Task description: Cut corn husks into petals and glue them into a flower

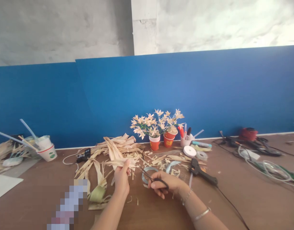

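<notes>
My left hand (pixel 122 179) is closed on a pale dried husk strip (pixel 113 151), pinched between thumb and fingers, with its long end rising to the upper left. My right hand (pixel 161 182) has its fingers in the handles of dark scissors (pixel 149 176). The blades point up and left, close to the fingertips of my left hand. Behind both hands lies a pile of dried husks (pixel 127 142). A roll of pale blue tape (pixel 150 169) rests on the table beyond the scissors.
Red cups (pixel 154 143) hold pale husk flowers (pixel 148 123) by the blue partition (pixel 147 86). A black glue gun (pixel 203 174) with a trailing cord lies right of my right hand. White cup (pixel 48 152) with sticks stands left; cables (pixel 269 169) lie right.
</notes>
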`<control>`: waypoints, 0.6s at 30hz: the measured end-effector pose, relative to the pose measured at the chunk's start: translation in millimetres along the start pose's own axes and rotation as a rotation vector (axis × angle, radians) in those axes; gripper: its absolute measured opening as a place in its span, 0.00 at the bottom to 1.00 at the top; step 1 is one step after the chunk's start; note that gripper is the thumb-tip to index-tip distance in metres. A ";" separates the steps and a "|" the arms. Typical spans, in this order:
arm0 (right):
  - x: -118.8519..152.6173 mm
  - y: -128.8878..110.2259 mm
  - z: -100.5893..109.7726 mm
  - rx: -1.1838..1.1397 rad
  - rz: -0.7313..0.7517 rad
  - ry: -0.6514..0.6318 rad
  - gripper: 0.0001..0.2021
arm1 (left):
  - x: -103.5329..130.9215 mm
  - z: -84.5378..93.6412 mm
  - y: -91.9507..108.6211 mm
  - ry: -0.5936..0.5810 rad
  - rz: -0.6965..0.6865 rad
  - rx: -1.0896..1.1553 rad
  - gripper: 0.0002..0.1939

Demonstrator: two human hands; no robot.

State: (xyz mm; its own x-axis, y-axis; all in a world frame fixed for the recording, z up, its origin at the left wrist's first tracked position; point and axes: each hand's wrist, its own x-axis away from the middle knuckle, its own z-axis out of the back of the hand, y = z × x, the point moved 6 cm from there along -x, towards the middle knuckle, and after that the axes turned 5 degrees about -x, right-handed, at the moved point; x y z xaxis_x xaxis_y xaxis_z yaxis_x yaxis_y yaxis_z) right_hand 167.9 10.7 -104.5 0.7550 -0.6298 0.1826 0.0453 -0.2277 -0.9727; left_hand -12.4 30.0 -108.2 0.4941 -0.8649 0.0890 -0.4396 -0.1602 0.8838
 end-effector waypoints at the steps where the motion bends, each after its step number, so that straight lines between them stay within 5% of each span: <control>1: 0.1 0.1 -1.8 -0.001 -0.010 -0.016 0.16 | 1.1 -0.7 -0.5 -0.007 0.005 -0.001 0.19; 9: -5.6 3.1 -4.9 0.006 -0.017 0.023 0.16 | 7.1 -0.1 -3.3 0.013 -0.036 -0.090 0.18; 18: -25.2 7.1 -26.5 -0.053 0.073 0.253 0.20 | 19.0 -2.8 -3.0 0.034 -0.082 -0.247 0.21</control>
State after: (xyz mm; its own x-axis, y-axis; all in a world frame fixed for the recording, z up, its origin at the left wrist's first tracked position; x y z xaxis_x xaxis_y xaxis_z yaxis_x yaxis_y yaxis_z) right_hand 131.8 5.3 -112.2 0.5671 -0.8101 0.1489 -0.0422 -0.2091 -0.9770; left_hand 0.4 15.4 -107.9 0.5471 -0.8367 0.0242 -0.2026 -0.1043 0.9737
